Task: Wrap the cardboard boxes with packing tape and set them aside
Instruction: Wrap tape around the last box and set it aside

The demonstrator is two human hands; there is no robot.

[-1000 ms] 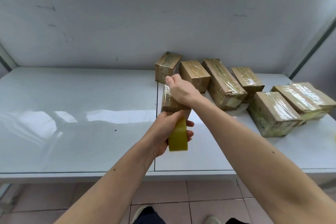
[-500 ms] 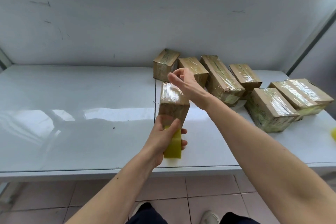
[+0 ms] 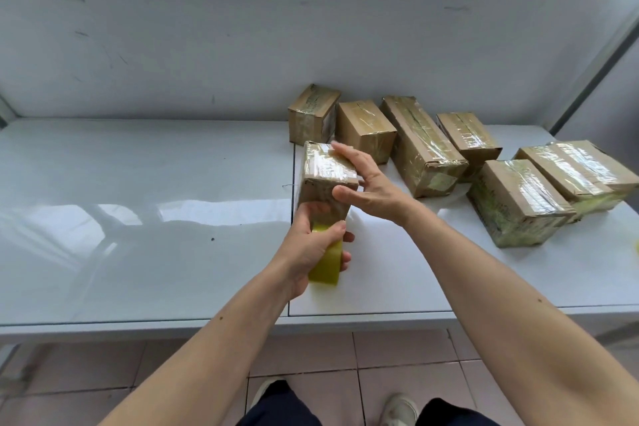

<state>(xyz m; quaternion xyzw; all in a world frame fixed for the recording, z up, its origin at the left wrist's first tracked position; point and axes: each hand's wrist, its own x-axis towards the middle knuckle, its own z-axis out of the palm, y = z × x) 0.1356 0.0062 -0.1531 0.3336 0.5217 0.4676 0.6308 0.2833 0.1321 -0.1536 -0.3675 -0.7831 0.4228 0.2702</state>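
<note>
A small cardboard box (image 3: 323,171), shiny with tape on top, stands on end on the white table (image 3: 145,218) near its middle seam. My left hand (image 3: 313,252) grips a yellow tape roll (image 3: 326,264) right below the box's near face. My right hand (image 3: 366,183) lies against the box's right side with fingers straight, the thumb on its near face. Several taped boxes (image 3: 422,145) lie behind and to the right.
A white wall panel (image 3: 242,28) closes the back of the table. The table's front edge runs just below my forearms, with tiled floor and my shoes under it. A yellow scrap (image 3: 635,247) shows at the right edge.
My right hand came off the top of the box and down onto its right side. The box now shows its taped top. My left hand stayed below it with the roll.
</note>
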